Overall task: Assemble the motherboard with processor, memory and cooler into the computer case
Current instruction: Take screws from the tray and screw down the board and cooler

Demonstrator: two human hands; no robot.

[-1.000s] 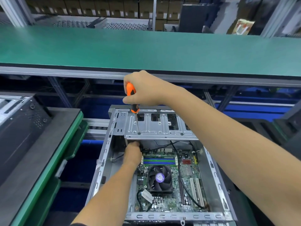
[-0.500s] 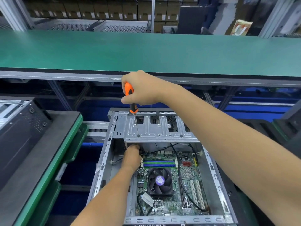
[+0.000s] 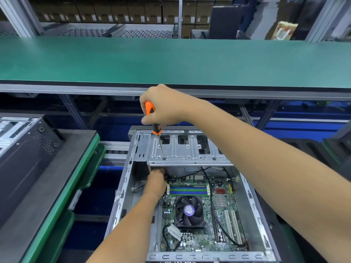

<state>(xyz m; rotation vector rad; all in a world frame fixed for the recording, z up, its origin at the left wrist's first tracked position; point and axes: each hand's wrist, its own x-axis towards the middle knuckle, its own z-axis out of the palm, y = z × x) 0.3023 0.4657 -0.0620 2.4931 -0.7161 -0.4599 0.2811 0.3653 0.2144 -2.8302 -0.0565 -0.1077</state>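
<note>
Green circuit board marks the motherboard (image 3: pixel 199 215), which already lies flat in the floor of the open computer case (image 3: pixel 123 186), with the black cooler (image 3: pixel 190 211) fan near its middle and the memory (image 3: pixel 188 190) sticks in a row just beyond it; the processor itself is hidden, presumably under the cooler. Over the far end of the case spans a grey metal drive bracket (image 3: pixel 188 150). The right hand (image 3: pixel 163 107) is clenched round the orange handle of a screwdriver (image 3: pixel 154 128), whose thin shaft slants down so that the tip meets a hole near the bracket's left front corner. The left hand (image 3: pixel 155 182) reaches in under that bracket edge at the board's far left corner; its fingers are hidden, so whether it grips anything cannot be told. The step in hand looks like driving a screw through that hole. To do it well, the shaft should stand closer to square with the hole before turning, with steady downward pressure so the tip does not slip towards the board, while the left hand steadies whatever sits beneath. Black cables (image 3: pixel 218 215) cross the board's right half and should stay clear. A green bench (image 3: pixel 171 59) runs across beyond the case.
</note>
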